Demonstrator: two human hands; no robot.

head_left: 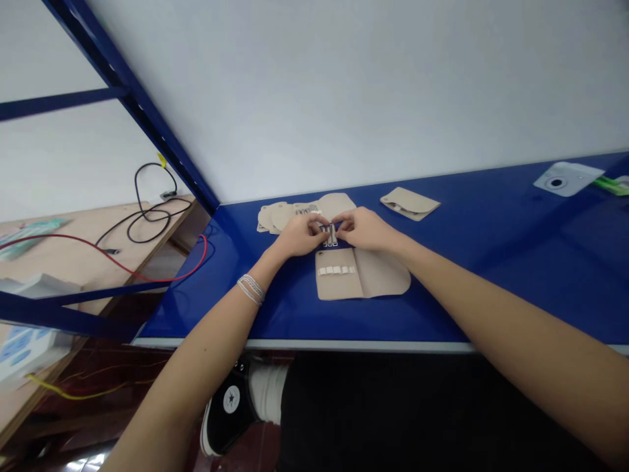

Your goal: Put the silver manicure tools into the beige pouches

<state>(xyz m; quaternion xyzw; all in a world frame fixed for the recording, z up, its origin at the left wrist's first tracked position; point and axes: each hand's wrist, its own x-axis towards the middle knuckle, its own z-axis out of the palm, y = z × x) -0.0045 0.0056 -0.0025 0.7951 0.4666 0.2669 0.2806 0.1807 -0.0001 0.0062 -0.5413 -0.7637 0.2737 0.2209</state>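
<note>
A small metal strip (pixel 331 235) is pinched narrowly by the left hand (pixel 296 236) and right hand (pixel 364 229) just beyond an open beige pouch (pixel 386 276) already bearing white tabs (pixel 337 270), while more beige pieces (pixel 282 216) remain piled past it.

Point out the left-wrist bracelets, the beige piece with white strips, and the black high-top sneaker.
Bracelets (pixel 251 290), head view, on the bands.
Beige piece with white strips (pixel 383 275), head view, on its bare half.
Black high-top sneaker (pixel 230 398), head view, on the star patch.
</note>
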